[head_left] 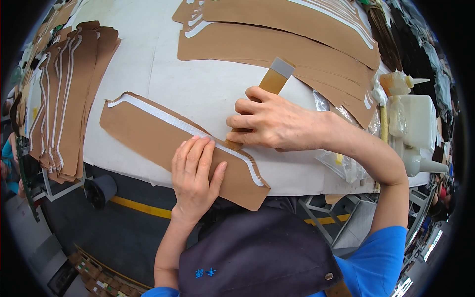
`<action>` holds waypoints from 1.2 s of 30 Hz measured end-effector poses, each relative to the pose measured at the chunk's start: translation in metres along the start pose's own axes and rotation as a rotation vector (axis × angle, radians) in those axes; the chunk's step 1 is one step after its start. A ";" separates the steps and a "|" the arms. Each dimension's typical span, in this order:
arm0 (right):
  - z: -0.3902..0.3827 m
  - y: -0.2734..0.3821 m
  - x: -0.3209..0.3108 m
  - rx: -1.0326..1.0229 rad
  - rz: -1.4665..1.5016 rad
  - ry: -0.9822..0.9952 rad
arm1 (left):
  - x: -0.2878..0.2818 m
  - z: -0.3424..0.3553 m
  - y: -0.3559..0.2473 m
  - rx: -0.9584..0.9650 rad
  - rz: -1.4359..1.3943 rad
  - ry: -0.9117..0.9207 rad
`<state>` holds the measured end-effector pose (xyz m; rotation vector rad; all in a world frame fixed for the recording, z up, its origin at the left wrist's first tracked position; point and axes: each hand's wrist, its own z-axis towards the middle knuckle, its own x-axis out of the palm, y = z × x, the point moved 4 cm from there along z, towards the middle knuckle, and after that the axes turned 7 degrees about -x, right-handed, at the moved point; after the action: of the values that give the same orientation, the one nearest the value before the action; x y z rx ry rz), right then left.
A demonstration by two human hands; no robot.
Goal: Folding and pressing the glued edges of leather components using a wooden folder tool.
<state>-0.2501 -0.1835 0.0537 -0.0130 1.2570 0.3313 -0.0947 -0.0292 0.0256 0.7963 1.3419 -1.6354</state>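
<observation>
A long brown panel (148,133) with a white strip (168,118) along its upper edge lies slantwise at the table's front edge, its lower right corner jutting past it. On the panel's middle my left hand (195,173) rests flat, fingers stretched together and tips touching the strip. My right hand (269,119) is closed around a flat amber-brown tool (273,81) with a grey block-like end pointing up and away. The tool's lower brown end sits at the panel's upper edge, near my left fingertips. Part of the tool is hidden by my fingers.
A white-covered table (148,69) carries a fanned stack of brown panels (277,37) at the back and another stack (74,104) at the left. On the right stand a white squeeze bottle (418,123), an amber nozzle bottle (396,83) and clear plastic bags (341,163).
</observation>
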 end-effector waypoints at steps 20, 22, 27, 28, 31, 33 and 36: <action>0.058 -0.037 0.014 -0.027 -0.047 0.055 | -0.024 0.026 0.063 0.032 -0.052 -0.076; 0.063 -0.040 0.016 -0.030 -0.061 0.060 | -0.029 0.029 0.066 0.024 -0.023 -0.075; 0.078 -0.051 0.019 -0.035 -0.079 0.050 | -0.035 0.034 0.085 0.005 -0.020 -0.093; 0.081 -0.053 0.020 -0.038 -0.079 0.052 | -0.036 0.037 0.089 -0.016 -0.062 -0.104; 0.091 -0.061 0.022 -0.041 -0.073 0.028 | -0.048 0.046 0.092 0.019 0.063 -0.137; 0.099 -0.066 0.023 -0.040 -0.087 0.050 | -0.048 0.048 0.099 0.004 0.041 -0.145; 0.112 -0.073 0.026 -0.046 -0.085 0.047 | -0.048 0.049 0.115 -0.017 0.011 -0.134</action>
<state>-0.1207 -0.2257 0.0526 -0.1136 1.2911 0.2871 0.0320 -0.0731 0.0286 0.6704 1.2535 -1.6366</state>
